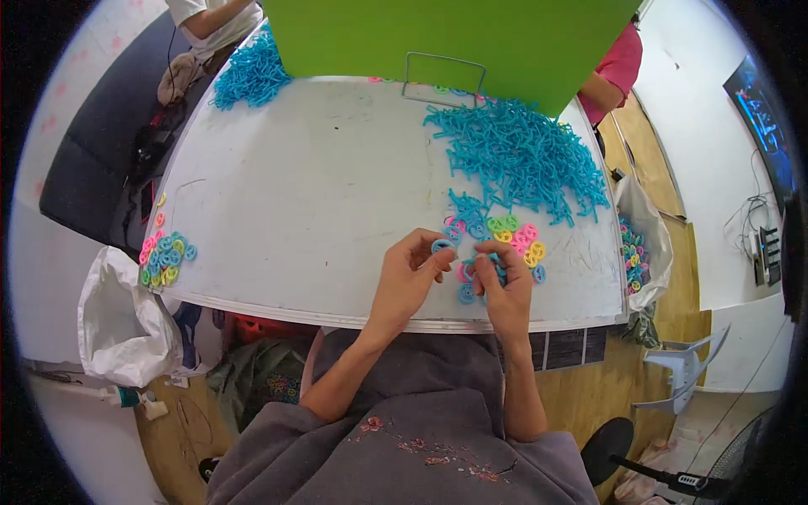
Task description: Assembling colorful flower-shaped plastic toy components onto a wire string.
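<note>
Over the table's near edge, my left hand [406, 276] pinches a small blue plastic wheel [442, 245] between thumb and fingers. My right hand [505, 296] is closed just beside it, fingertips pressed together. Something blue shows by those fingers, but I cannot make out whether it is held or lies behind them. Pink, yellow, green and blue wheels [521, 241] lie loose around and beyond the right hand. Farther back spreads a large heap of blue branched plastic sticks [522, 156].
A green panel [454, 42] stands across the white table's [303, 194] far side, with a wire frame [444, 77] before it. More blue sticks [252, 74] lie far left, wheels [167, 257] near left. White sacks [126, 324] flank the table. Two people sit beyond.
</note>
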A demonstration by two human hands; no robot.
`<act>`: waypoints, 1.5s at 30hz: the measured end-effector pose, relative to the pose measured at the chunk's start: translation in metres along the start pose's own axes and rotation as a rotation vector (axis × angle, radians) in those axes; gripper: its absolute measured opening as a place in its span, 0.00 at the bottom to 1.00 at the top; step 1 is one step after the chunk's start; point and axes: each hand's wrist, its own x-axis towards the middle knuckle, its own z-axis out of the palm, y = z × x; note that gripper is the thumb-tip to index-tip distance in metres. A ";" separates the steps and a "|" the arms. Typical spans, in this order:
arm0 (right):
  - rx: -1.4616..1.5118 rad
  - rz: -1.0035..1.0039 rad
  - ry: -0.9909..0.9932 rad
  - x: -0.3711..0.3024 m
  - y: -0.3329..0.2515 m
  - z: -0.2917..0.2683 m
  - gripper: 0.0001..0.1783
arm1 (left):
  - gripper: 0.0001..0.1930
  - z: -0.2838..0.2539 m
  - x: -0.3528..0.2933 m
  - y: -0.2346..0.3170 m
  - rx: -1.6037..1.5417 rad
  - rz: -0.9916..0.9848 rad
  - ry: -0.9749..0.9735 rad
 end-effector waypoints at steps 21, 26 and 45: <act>0.123 0.066 0.034 0.007 0.021 -0.006 0.15 | 0.09 0.008 -0.005 -0.009 -0.076 0.243 0.004; 0.055 0.027 0.014 0.005 0.016 -0.004 0.09 | 0.09 0.007 -0.005 -0.009 -0.006 0.186 0.043; -0.015 0.008 0.091 -0.002 0.021 0.010 0.08 | 0.13 0.021 -0.009 -0.006 0.435 0.427 0.251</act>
